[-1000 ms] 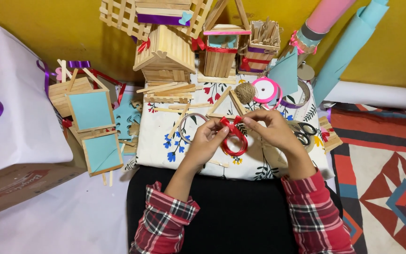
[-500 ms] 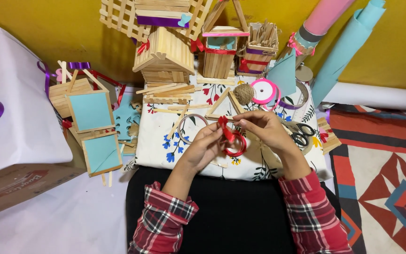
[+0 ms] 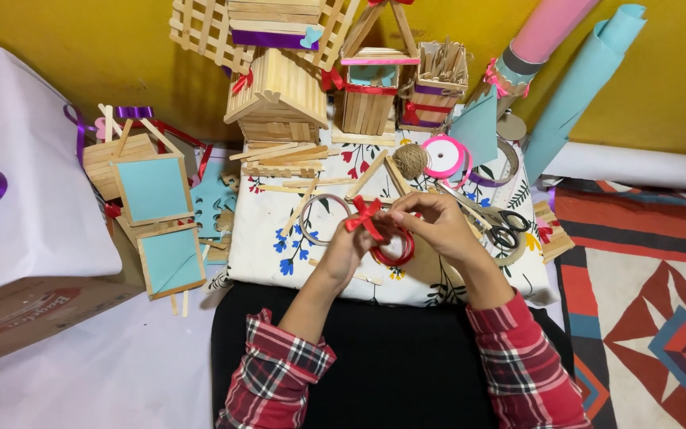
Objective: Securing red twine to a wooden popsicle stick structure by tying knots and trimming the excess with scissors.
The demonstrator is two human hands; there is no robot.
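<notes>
Both hands' fingers [image 3: 406, 213] pinched on red ribbon bow [image 3: 364, 216]

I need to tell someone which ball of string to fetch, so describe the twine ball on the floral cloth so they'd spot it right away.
Start at the white floral cloth in the middle of the floor, in front of the stick-built wooden house. Near the cloth's far edge, just beyond the right hand, sits the twine ball. It is the only round, brown, rough-wound ball there, with the flat pink ribbon spool beside it.

cardboard box [image 3: 37, 314] | brown, red label | lower left, under white sheet [image 3: 25, 199]
</notes>
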